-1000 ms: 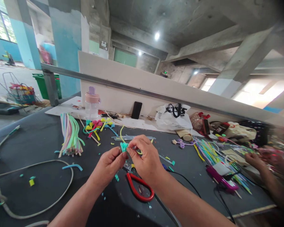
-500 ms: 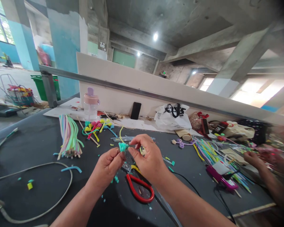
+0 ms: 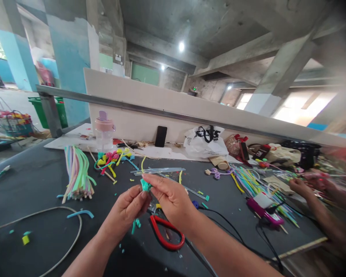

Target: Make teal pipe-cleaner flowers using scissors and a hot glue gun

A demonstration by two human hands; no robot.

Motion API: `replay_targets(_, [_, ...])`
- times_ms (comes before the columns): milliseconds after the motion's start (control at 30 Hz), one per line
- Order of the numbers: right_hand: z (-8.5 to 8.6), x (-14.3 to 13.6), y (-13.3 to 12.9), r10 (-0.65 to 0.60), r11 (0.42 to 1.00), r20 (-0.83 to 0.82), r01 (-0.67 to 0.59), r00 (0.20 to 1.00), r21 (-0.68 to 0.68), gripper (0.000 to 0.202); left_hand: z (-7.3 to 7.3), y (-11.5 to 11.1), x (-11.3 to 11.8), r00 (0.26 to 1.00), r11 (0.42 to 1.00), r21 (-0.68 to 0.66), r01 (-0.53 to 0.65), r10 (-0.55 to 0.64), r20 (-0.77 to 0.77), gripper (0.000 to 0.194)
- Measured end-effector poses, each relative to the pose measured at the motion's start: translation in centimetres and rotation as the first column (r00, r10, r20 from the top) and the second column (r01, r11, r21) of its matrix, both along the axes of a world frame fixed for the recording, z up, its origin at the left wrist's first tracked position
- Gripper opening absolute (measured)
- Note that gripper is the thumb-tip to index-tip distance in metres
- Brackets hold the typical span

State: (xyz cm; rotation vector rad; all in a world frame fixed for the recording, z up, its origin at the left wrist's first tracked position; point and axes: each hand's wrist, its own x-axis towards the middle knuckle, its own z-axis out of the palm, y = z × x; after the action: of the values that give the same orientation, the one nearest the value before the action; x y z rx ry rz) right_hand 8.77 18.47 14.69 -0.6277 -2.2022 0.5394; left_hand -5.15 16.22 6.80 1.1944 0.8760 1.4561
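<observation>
Nearest, red-handled tool (image 3: 171,246) on dark worktop (image 3: 49,196). Just above it, pinches teal piece (image 3: 145,185) in left hand (image 3: 130,206), with right hand (image 3: 174,198) close up against it, right grip unclear. Farther, pastel stick bundle (image 3: 79,173) at left; then bottle (image 3: 103,132), phone (image 3: 160,136), white bag (image 3: 206,144) along pale panel (image 3: 132,123).

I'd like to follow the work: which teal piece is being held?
The flared teal piece pinched in the left hand, with the right hand beside it; the teal scraps lie loose on the table.
</observation>
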Motion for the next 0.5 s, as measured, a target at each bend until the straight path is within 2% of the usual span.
replay_targets(167, [-0.9, 0.1, 0.5, -0.062, 0.994, 0.025, 0.060, 0.998, 0.093, 0.033, -0.6, 0.4, 0.4, 0.999, 0.998, -0.065, -0.021, 0.023, 0.022, 0.027])
replay_targets(300, [-1.5, 0.0, 0.7, -0.092, 0.987, 0.032, 0.087, 0.995, 0.138, 0.032, -0.8, 0.6, 0.4, 1.000, 0.999, -0.049, -0.022, 0.023, 0.010, 0.025])
replay_targets(500, [-2.0, -0.5, 1.0, -0.130, 0.975, 0.051, 0.118, 0.990, 0.189, 0.032, 0.1, 0.5, 0.6, 0.991, 0.998, -0.039, -0.042, 0.037, -0.128, 0.030])
